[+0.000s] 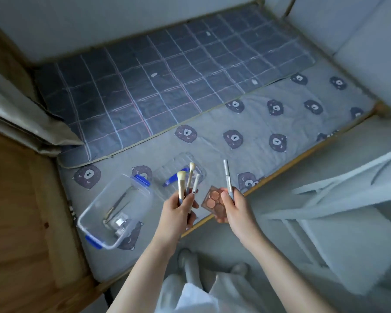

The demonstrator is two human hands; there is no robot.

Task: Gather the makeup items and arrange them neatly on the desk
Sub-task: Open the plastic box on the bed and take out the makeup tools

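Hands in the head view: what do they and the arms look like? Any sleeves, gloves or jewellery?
Two bare human hands, the left hand and the right hand, on bare forearms. No sleeves, gloves, watch or rings show. Pale, loose clothing shows below them.

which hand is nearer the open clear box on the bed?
Left. The left hand, gripping the brushes, is just right of the clear box, not touching it. The right hand, holding the palette, is farther right, beyond the left.
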